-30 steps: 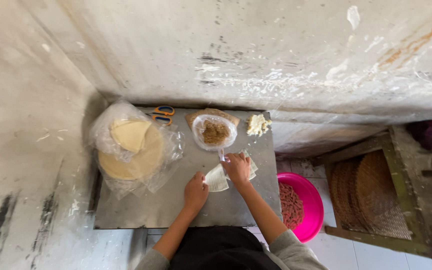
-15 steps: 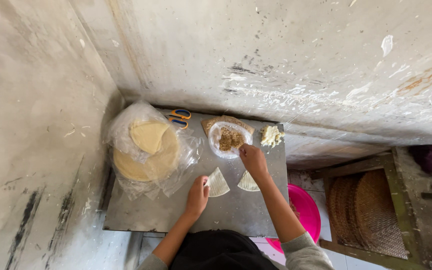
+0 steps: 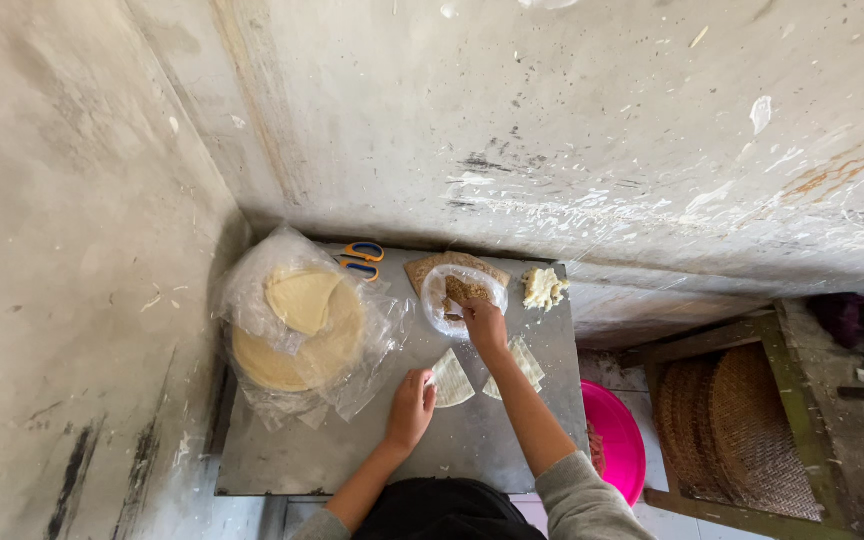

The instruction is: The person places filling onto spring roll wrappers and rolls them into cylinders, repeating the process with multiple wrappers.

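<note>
My left hand [image 3: 411, 408] rests flat on the metal table [image 3: 292, 450], its fingers touching a pale wedge-shaped wrapper [image 3: 450, 379]. A second wedge wrapper [image 3: 524, 363] lies just to the right of my right forearm. My right hand [image 3: 482, 323] reaches into a clear bowl [image 3: 439, 298] of brown crumbly filling [image 3: 460, 288], fingers bent down into it; what they hold is hidden. The bowl stands on a brown board [image 3: 422, 268].
A stack of round yellow wrappers [image 3: 297, 335] sits in an opened clear plastic bag at the table's left. Orange-handled scissors [image 3: 360, 258] and a white crumbly lump [image 3: 543, 288] lie by the wall. A pink basin [image 3: 617, 440] and a woven-seat wooden frame [image 3: 742, 425] stand right of the table.
My right hand left the wrapper and moved up into the filling bowl. The wrapper piece now lies as two wedges. The view has tilted toward the wall.
</note>
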